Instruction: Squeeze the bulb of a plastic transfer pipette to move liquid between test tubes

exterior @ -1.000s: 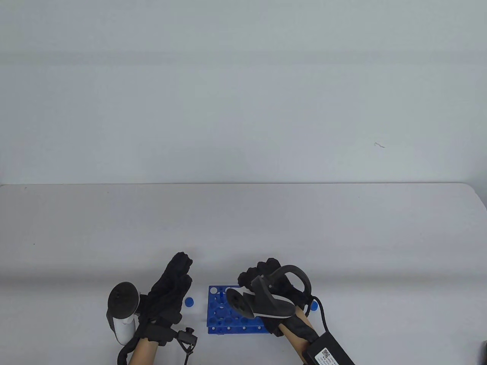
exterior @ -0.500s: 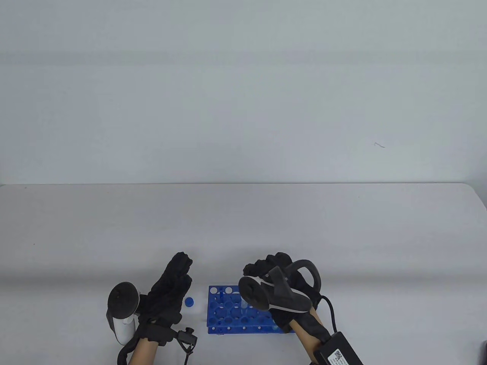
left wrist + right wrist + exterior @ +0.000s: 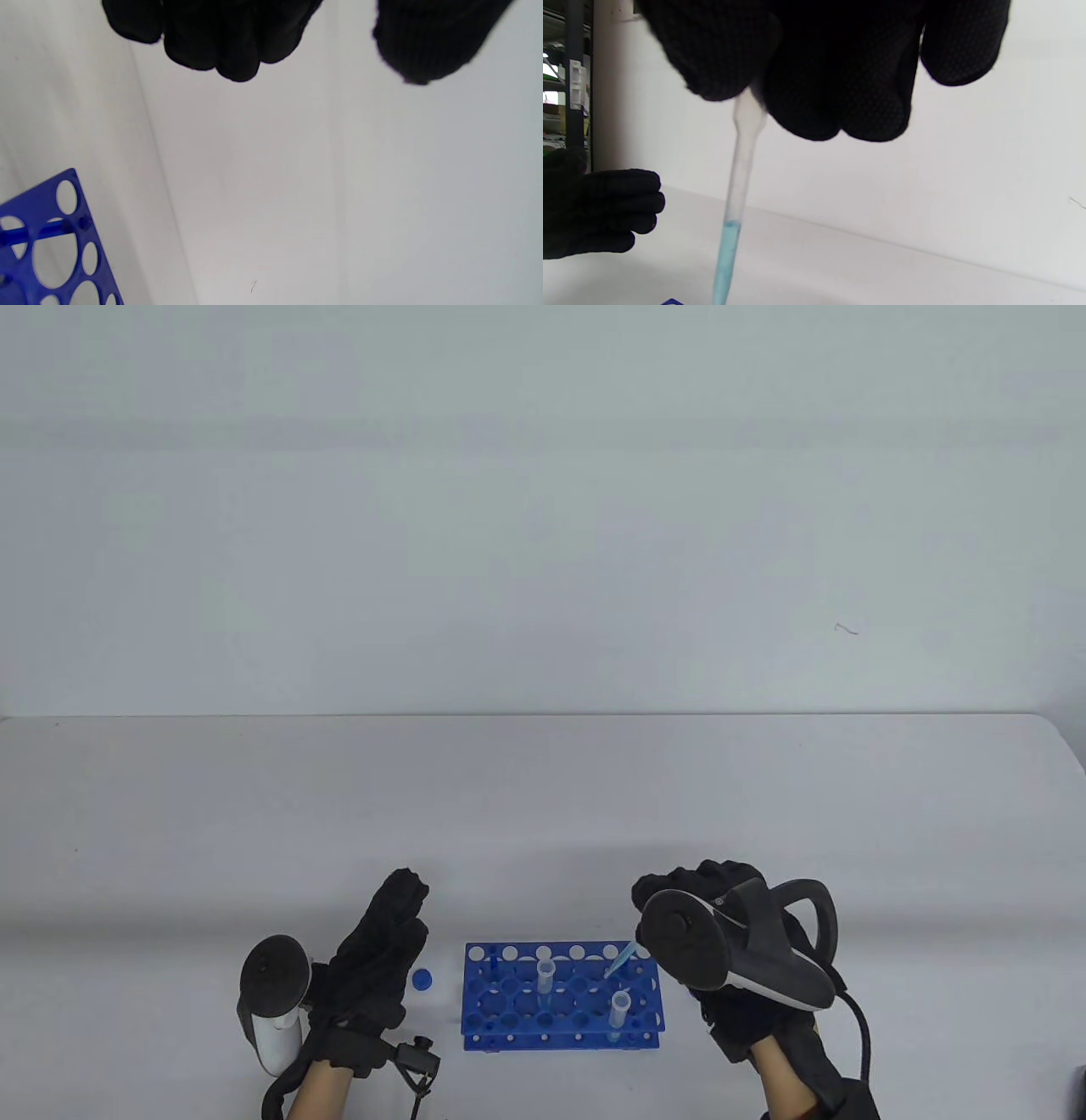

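Note:
A blue test tube rack (image 3: 479, 1016) stands near the table's front edge. A clear tube (image 3: 544, 976) stands in its middle and another clear tube (image 3: 618, 1011) at its right. My right hand (image 3: 713, 891) grips a plastic pipette (image 3: 740, 169) by the bulb, above the rack's right end. The stem holds blue liquid (image 3: 726, 258) and its tip (image 3: 618, 962) points down-left over the rack. My left hand (image 3: 386, 942) is empty, fingers extended, left of the rack. The rack's corner shows in the left wrist view (image 3: 51, 237).
A blue cap (image 3: 422, 979) lies on the table between my left hand and the rack. A black cable (image 3: 864, 1035) trails from my right wrist. The table's far edge (image 3: 543, 718) meets a pale wall.
My right hand has moved right and risen with the pipette, uncovering the rack and both tubes. My left hand has stayed still.

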`<state>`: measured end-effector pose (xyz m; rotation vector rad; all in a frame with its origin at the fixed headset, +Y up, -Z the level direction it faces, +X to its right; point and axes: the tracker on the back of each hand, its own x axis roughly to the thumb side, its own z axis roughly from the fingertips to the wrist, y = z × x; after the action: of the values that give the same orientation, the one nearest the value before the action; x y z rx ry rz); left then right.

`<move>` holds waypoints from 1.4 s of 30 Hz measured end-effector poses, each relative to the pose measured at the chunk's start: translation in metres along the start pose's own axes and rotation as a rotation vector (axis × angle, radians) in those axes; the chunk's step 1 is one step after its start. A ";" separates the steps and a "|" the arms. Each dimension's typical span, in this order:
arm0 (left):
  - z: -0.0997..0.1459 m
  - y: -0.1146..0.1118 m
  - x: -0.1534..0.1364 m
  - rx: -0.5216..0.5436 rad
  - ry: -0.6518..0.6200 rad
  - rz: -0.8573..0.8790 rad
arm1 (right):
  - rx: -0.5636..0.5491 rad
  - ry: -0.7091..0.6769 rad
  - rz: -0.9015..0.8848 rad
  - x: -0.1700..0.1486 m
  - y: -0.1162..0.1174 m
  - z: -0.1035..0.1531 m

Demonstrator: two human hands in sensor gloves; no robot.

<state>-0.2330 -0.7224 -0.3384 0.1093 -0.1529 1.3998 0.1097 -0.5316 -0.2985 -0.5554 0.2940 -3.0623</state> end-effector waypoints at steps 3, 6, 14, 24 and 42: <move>0.000 0.000 0.000 0.000 0.001 -0.001 | 0.037 0.001 0.007 0.000 0.003 -0.002; 0.000 0.000 0.000 0.001 0.002 -0.001 | 0.075 -0.006 0.025 0.003 0.009 -0.006; 0.000 0.000 -0.001 0.000 0.001 0.001 | 0.146 -0.016 0.054 0.012 0.026 -0.017; 0.000 -0.001 -0.001 0.000 0.002 0.001 | 0.231 -0.041 0.112 0.022 0.040 -0.024; 0.000 0.000 -0.001 0.001 0.003 0.002 | 0.223 -0.062 0.179 0.029 0.049 -0.029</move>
<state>-0.2329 -0.7235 -0.3387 0.1075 -0.1498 1.4022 0.0713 -0.5760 -0.3242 -0.5765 -0.0003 -2.8479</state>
